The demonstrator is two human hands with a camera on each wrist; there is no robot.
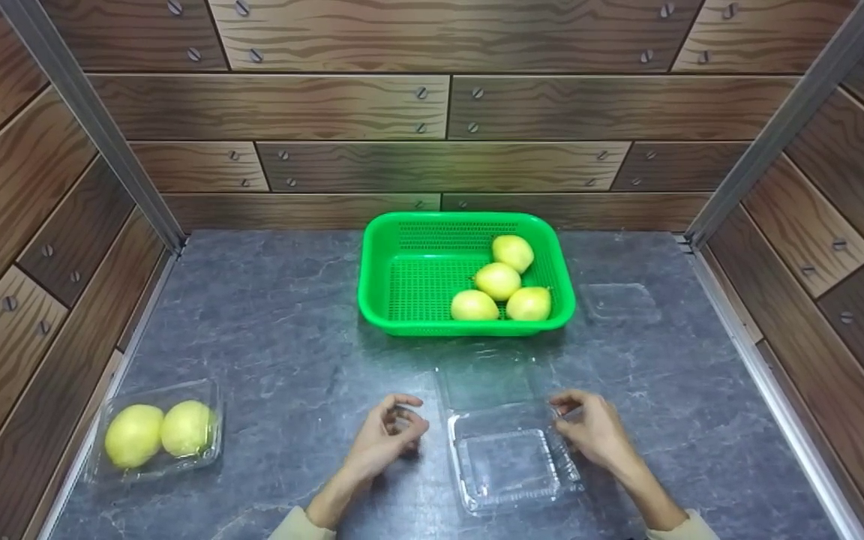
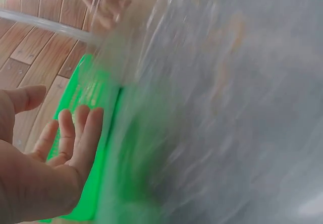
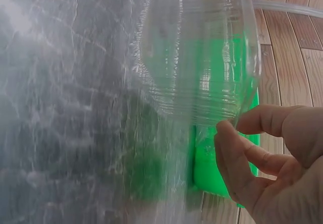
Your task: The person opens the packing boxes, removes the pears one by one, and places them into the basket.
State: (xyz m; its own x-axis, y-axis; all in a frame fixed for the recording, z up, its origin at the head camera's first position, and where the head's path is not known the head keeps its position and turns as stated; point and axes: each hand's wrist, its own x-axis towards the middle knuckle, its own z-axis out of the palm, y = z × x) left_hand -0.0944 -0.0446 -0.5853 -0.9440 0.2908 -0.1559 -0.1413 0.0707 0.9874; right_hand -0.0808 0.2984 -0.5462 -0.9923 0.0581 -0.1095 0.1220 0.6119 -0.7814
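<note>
An unfilled clear plastic clamshell container [image 1: 503,491] stands at the front middle, its lid [image 1: 486,381] folded back toward the basket. My right hand [image 1: 597,429] is at its right side. In the right wrist view the thumb and forefinger of that hand [image 3: 275,166] pinch the rim of the clear container [image 3: 202,90]. To the left of the container is my left hand [image 1: 387,436], apart from it in the head view. Its fingers are relaxed and slightly bent, as the left wrist view shows this hand [image 2: 48,178] holding nothing.
Behind the container stands a green basket [image 1: 376,289] with several yellow-green fruits [image 1: 498,282] on its right side. Another clear container [image 1: 211,442] with two such fruits [image 1: 134,435] lies at the left edge. A flat clear plastic piece [image 1: 619,301] lies right of the basket.
</note>
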